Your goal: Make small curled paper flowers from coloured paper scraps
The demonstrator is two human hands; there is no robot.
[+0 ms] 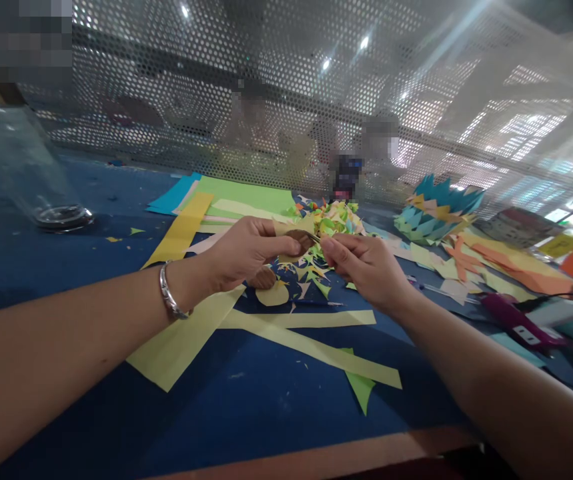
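My left hand [243, 253], with a silver bracelet on the wrist, grips a brown ridged piece [302, 239] with pale yellow paper against it, between thumb and fingers. At that piece's right edge, the thumb and fingertips of my right hand [361, 263] are pinched together; what is between them is too small to make out. Below my left hand, a second brown ridged piece [265, 278] lies against a rounded pale yellow paper piece [273, 294]. Long pale yellow strips [316, 343] cross the blue table beneath both hands. A pile of paper scraps [336, 220] sits behind them.
A clear glass jar [61, 217] stands at left. Coloured sheets [246, 190] lie at the back, near a perforated metal screen [191, 100]. On the right are a zigzag-edged paper crown [436, 213], orange and yellow paper, and a purple glue-gun-like tool [516, 320] with cables.
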